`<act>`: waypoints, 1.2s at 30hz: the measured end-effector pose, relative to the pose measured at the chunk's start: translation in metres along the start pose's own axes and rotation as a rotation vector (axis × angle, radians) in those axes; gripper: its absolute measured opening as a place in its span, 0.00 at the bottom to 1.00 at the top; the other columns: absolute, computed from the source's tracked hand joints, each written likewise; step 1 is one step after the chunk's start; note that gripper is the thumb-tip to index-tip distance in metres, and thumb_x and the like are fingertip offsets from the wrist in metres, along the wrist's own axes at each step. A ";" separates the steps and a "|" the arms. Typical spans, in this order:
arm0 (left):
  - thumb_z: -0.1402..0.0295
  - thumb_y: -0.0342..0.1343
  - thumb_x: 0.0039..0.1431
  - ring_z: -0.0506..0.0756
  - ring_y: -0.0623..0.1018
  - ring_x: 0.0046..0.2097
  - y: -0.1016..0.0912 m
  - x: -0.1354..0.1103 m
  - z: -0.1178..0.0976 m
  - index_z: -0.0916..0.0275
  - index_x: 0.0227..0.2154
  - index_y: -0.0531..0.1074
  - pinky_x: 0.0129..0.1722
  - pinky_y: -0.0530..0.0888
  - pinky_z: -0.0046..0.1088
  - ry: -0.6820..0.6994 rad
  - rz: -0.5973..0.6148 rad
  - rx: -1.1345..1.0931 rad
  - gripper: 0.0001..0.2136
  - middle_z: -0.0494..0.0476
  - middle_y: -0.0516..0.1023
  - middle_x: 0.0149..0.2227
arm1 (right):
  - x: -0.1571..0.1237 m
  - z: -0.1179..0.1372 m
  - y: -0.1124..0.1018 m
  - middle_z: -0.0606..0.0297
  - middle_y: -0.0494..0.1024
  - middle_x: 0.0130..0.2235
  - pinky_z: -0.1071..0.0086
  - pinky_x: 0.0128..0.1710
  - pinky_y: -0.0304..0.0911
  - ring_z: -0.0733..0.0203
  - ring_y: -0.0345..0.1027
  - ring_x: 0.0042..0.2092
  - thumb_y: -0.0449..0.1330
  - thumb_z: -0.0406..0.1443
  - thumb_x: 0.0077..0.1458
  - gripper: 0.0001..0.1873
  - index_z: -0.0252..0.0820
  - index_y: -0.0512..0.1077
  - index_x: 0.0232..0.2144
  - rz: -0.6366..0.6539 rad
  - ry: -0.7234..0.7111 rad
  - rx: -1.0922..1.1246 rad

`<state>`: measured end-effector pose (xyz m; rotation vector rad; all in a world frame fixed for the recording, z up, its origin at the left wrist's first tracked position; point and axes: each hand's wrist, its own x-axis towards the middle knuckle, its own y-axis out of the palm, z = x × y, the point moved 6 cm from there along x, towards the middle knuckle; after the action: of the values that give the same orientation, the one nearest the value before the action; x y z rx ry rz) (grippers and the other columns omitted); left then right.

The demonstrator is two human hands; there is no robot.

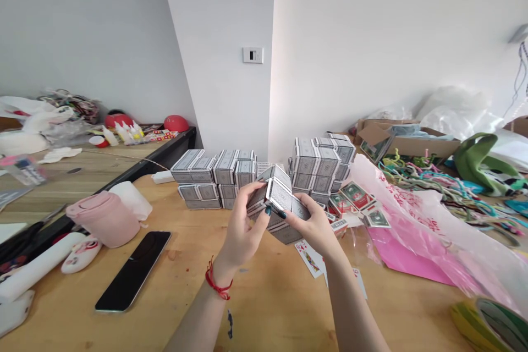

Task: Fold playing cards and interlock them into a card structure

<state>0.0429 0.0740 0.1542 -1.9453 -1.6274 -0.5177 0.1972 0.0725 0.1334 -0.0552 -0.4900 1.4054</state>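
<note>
Both my hands hold a block of folded playing cards (281, 193) with grey patterned backs and white edges, tilted above the table. My left hand (244, 231) grips its left side, with the thumb on the near face. On its right end, my right hand (312, 225) has its fingers closed around the block, thumb also in front. Behind stand stacks of similar card blocks: one group on the left (196, 170), another beside it (231, 170) and a taller one on the right (315, 162). Loose playing cards (308, 259) lie face up below my right hand.
Opened playing-card boxes (355, 196) lie right of the stacks, beside pink plastic wrapping (421, 247). A tape roll (490, 324) is at the near right. On the left are a black-screened phone (134, 270) and a pink pouch-like container (103, 219). A cardboard box (424, 146) stands behind.
</note>
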 end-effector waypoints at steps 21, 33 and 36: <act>0.71 0.51 0.54 0.57 0.65 0.53 -0.004 -0.001 -0.003 0.60 0.36 0.66 0.52 0.63 0.38 0.065 -0.091 0.129 0.06 0.59 0.65 0.49 | -0.002 0.002 0.006 0.63 0.74 0.36 0.67 0.37 0.61 0.56 0.66 0.38 0.60 0.46 0.43 0.21 0.40 0.67 0.37 0.049 0.021 -0.010; 0.65 0.58 0.47 0.56 0.71 0.47 -0.010 -0.002 0.032 0.63 0.33 0.69 0.45 0.68 0.32 -0.355 -0.363 -0.249 0.11 0.60 0.71 0.46 | -0.006 0.012 0.003 0.59 0.71 0.39 0.63 0.38 0.62 0.53 0.65 0.41 0.65 0.46 0.36 0.26 0.43 0.66 0.38 -0.199 -0.236 -0.205; 0.63 0.57 0.48 0.55 0.72 0.43 -0.015 -0.001 0.043 0.64 0.27 0.67 0.42 0.68 0.31 -0.432 -0.329 -0.257 0.09 0.60 0.71 0.43 | -0.008 0.019 0.005 0.59 0.69 0.40 0.60 0.41 0.62 0.52 0.63 0.43 0.66 0.46 0.35 0.27 0.44 0.65 0.39 -0.217 -0.312 -0.264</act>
<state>0.0254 0.1019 0.1230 -2.0864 -2.2755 -0.4699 0.1850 0.0609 0.1465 0.0045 -0.9125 1.1334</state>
